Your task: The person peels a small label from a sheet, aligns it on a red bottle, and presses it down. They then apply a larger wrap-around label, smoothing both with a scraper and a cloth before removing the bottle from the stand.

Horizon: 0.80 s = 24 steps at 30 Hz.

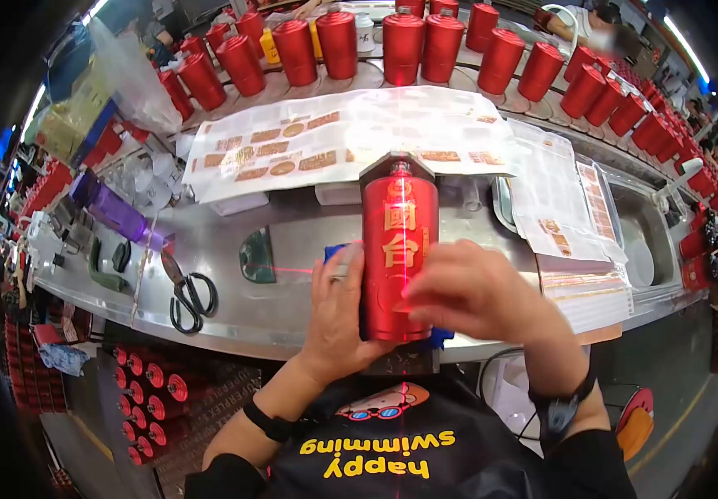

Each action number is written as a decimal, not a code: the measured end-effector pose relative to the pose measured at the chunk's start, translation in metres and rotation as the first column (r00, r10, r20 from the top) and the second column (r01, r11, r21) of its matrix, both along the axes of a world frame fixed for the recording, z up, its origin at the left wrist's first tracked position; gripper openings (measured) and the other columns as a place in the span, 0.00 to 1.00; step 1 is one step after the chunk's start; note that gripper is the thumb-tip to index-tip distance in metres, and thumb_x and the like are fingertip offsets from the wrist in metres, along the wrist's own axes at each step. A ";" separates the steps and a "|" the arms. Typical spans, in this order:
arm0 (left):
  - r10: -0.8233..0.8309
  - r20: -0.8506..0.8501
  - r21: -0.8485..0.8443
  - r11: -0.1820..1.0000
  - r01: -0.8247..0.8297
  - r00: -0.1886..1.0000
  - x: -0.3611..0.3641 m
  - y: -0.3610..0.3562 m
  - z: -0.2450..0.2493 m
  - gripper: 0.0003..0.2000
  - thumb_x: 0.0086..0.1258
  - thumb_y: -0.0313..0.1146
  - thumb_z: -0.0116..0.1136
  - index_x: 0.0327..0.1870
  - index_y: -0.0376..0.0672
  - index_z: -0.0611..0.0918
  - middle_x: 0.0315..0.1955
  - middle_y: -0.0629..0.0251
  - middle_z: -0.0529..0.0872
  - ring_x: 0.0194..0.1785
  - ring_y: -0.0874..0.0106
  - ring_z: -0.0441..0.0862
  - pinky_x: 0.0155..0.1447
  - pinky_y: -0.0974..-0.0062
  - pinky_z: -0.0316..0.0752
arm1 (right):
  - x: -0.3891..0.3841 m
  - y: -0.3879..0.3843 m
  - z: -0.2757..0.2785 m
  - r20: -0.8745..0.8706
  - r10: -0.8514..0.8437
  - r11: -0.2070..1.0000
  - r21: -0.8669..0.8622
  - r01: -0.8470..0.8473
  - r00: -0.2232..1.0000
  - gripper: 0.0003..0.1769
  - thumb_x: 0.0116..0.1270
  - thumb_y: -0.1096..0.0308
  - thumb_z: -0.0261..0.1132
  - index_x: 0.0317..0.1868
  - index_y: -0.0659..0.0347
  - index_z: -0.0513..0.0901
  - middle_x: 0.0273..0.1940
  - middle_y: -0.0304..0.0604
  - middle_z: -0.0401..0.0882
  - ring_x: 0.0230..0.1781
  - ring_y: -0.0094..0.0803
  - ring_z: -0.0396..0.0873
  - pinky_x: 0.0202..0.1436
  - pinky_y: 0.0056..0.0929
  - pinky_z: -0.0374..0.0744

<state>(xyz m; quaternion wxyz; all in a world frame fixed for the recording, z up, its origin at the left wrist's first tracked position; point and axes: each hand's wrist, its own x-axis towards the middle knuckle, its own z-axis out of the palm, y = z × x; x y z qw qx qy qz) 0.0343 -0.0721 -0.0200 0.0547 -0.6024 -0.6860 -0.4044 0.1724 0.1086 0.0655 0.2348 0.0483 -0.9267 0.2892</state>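
A red bottle (409,208) with gold Chinese characters lies in front of me, its neck against a dark angular holder (380,169). Blue material shows under it on both sides. My left hand (334,312) is wrapped along the bottle's left side, with a light band on one finger. At the lower right of the bottle is my right hand (480,287), fingers curled together close to the red surface; whatever they may pinch is hidden. Thin red light lines cross the bottle. Beyond it, white sheets (309,125) bear gold and red-brown decals.
Black-handled scissors (188,295), a green scraper-like piece (257,256) and a purple bottle (113,208) are on the metal table at left. More decal sheets (554,200) and a sink (646,241) are at right. Red bottles (297,54) line the conveyor behind; a person (579,25) sits beyond.
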 end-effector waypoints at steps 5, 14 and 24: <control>0.048 -0.236 -0.087 0.994 -0.070 0.971 0.002 -0.005 0.017 0.56 0.52 0.58 0.75 0.76 0.30 0.62 0.61 0.45 0.78 0.70 0.43 0.68 0.77 0.38 0.46 | -0.050 0.030 0.012 -0.324 -0.352 0.816 0.354 0.457 0.878 0.09 0.61 0.65 0.74 0.39 0.57 0.84 0.29 0.42 0.76 0.36 0.40 0.80 0.45 0.37 0.77; 0.019 -0.130 -0.026 0.999 -0.022 0.991 -0.001 -0.005 0.009 0.53 0.53 0.58 0.74 0.75 0.30 0.64 0.57 0.46 0.81 0.69 0.44 0.69 0.75 0.34 0.47 | -0.030 0.019 -0.009 -0.339 -0.170 0.932 0.251 0.263 0.925 0.09 0.58 0.71 0.73 0.39 0.58 0.84 0.28 0.42 0.73 0.32 0.43 0.77 0.36 0.38 0.74; 0.042 -0.245 -0.015 0.999 -0.047 0.969 -0.001 -0.005 0.020 0.51 0.54 0.59 0.72 0.72 0.29 0.68 0.43 0.47 0.84 0.64 0.45 0.73 0.74 0.34 0.50 | -0.014 0.018 0.005 -0.072 -0.258 0.959 -0.138 0.246 0.964 0.08 0.63 0.69 0.73 0.39 0.63 0.86 0.34 0.44 0.80 0.34 0.35 0.81 0.39 0.33 0.79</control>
